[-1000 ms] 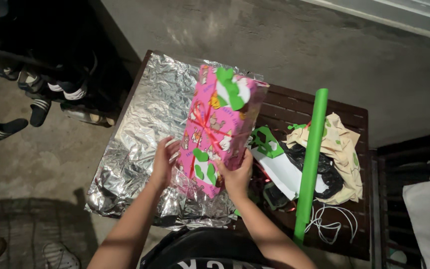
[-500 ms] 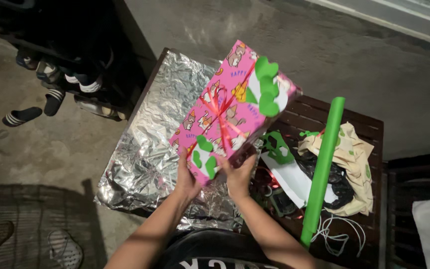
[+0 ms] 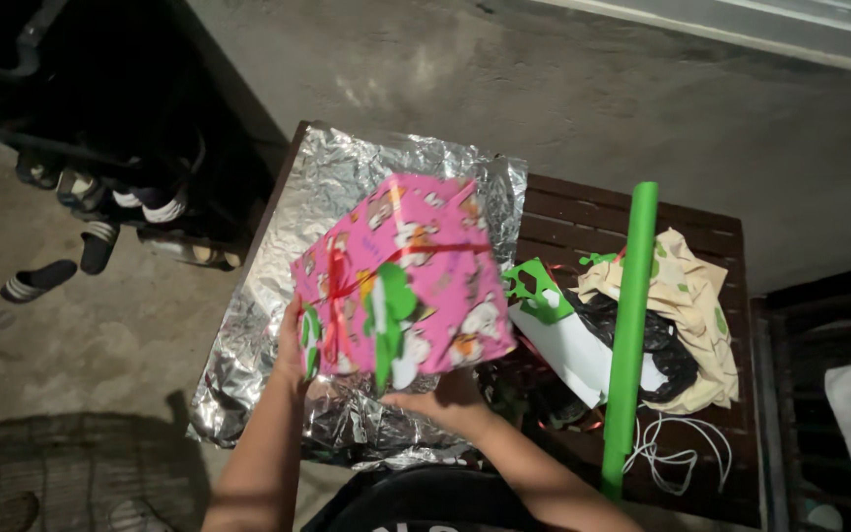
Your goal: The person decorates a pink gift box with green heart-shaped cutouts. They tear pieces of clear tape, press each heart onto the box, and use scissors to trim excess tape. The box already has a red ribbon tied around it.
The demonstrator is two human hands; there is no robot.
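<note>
Both hands held the pink box (image 3: pixel 416 281) up in the air, tilted, above the foil (image 3: pixel 347 177) on the tabletop (image 3: pixel 583 212). The left hand (image 3: pixel 294 345) gripped the box's left end, with its fingers pressed flat against the side by the red ribbon (image 3: pixel 342 286). The right hand (image 3: pixel 450 394) was under the box, holding it up from below; I could not tell how its fingers lay, because the box hid them. The box looked big for two small holds, so I think it could slip and tip off the right hand, most of all if the left fingers slid on the smooth paper. If it fell, it could crush the green shapes (image 3: pixel 386 315) stuck on it, or tear the foil. The ribbon could also slide off a corner if a finger pulled on it. The foil hung over the near edge and the left edge of the tabletop, so a box set down too near those edges could drag the foil and fall to the floor (image 3: pixel 81 325). To the right there was little room. A green roll (image 3: pixel 627 325) lay just beside the foil, with a white sheet (image 3: pixel 568 345), a black bag (image 3: pixel 657 345), a tan cloth (image 3: pixel 691 296) and a white cord (image 3: pixel 667 448) crowded around it. The best open room was the middle and far part of the foil, under the box. Sandals (image 3: pixel 36 281) lay on the floor well to the left.
</note>
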